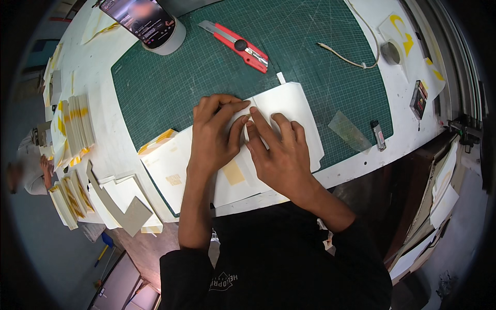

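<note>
A folded white card sheet (285,106) lies across the front of the cutting mat, with a pale yellow patch (233,173) on its near part. My left hand (217,129) is on the middle of it, index finger and thumb bent together at the crease. Close against it, my right hand (279,155) pinches at the same crease with thumb and index finger, its other fingers resting bent on the card. What lies between the fingertips is mostly hidden. Beyond the card is a red utility knife (240,45), its blade pointing to the far left.
The green cutting mat (155,93) covers most of the white table. A phone (142,23) leans on a tape roll (173,41). At right are a lighter (378,135), clear film (349,130), a small box (418,99) and a cable (338,56). Card stacks (80,124) stand left; another person (33,165) is beyond.
</note>
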Demonstrator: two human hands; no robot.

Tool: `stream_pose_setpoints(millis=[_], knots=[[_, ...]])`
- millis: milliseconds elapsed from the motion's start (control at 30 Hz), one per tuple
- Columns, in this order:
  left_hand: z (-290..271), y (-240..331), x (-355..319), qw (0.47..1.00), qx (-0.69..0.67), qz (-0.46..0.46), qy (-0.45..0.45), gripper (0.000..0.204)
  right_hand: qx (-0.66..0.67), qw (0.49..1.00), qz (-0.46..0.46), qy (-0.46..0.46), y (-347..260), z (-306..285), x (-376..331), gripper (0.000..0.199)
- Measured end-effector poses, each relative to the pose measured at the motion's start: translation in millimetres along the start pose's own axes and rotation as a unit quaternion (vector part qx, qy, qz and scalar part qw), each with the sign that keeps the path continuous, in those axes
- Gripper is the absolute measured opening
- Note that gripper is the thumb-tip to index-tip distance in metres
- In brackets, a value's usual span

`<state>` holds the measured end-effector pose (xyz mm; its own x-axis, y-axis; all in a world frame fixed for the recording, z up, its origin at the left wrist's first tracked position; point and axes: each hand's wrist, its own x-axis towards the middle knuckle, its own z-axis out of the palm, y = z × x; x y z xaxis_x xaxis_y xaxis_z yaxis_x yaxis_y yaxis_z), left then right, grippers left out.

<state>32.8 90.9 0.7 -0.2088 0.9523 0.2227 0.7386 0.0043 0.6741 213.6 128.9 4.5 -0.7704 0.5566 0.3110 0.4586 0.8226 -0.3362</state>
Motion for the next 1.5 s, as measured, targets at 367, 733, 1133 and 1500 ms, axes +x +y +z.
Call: stream_pose_setpoints(millis=[367,733,1133,1500], knots=[[-4,0,1,1.0,0.004,0.004,-0.002,0.03,-0.006,1.0,-0.007,-0.008,-1,0,-1,0.028],[-3,-3,1,1.0,-0.01,0.005,0.009,0.036,0.007,1.0,0.018,0.001,-2,0,0,0.031],[1,-4,1,0.999,-0.03,0.013,0.042,0.04,-0.022,0.999,0.03,-0.013,-1,-2,-2,0.038],[4,-7,-2,0.999,-0.014,0.004,0.038,0.033,0.312,0.945,0.045,-0.085,39,-47,-21,0.039]])
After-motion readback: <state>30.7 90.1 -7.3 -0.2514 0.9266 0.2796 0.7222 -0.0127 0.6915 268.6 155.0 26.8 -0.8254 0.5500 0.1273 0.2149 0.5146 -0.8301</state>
